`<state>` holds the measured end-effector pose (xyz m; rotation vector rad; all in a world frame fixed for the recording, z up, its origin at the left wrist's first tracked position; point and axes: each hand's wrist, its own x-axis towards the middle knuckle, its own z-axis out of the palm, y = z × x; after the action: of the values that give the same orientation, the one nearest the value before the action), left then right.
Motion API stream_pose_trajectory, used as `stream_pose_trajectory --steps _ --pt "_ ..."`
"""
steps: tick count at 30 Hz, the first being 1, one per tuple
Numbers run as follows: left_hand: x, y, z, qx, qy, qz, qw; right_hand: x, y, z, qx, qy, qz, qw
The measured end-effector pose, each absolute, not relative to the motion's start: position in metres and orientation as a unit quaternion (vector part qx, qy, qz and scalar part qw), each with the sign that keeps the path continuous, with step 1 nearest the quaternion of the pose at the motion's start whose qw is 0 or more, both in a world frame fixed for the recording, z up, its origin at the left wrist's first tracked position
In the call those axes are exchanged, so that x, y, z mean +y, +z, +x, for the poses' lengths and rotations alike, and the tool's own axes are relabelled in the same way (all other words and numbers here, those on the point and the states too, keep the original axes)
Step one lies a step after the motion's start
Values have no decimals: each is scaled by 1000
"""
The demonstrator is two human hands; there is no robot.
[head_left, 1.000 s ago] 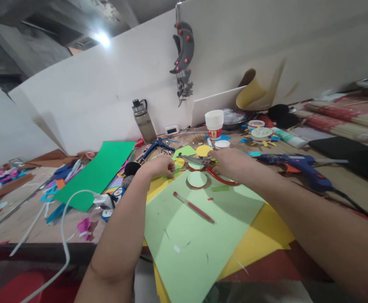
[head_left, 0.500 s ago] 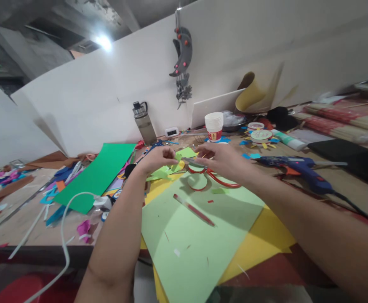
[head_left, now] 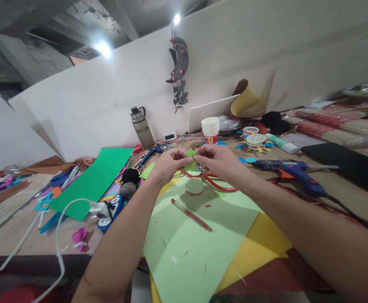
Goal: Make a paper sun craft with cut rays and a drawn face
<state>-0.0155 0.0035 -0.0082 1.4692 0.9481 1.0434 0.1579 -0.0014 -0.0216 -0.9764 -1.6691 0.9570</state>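
Observation:
My left hand [head_left: 174, 163] pinches a small piece of green paper [head_left: 191, 156] between thumb and fingertips. From the other side, my right hand [head_left: 219, 160] pinches the same piece, so it hangs between both hands. Just below my right hand are red-handled scissors [head_left: 219, 184]; their blades are partly hidden. Beneath the hands lie a pale green disc with a red rim [head_left: 194, 187] and a second one [head_left: 193, 173], partly covered. A red pen [head_left: 191, 215] rests on the large light green sheet [head_left: 199, 248].
Yellow paper [head_left: 260, 240] lies under the green sheet. A blue glue gun [head_left: 300, 174] is at right, stacked paper cups [head_left: 210, 128] and a water bottle [head_left: 142, 128] at the back. At left are a dark green sheet [head_left: 92, 181] and a white cable [head_left: 59, 240].
My hands have come closer together, and both now grip the green paper piece. The grey blade seen by my right fingers has dropped lower. The view has shifted slightly.

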Motion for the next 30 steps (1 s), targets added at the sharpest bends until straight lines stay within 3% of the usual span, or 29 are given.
stream_pose_trajectory --steps 13,30 --pt "2 -13 -7 399 471 588 523 -8 -15 158 -662 416 -405 474" --pt "-7 -6 -2 430 458 637 448 -9 -15 158 -674 343 -415 505"
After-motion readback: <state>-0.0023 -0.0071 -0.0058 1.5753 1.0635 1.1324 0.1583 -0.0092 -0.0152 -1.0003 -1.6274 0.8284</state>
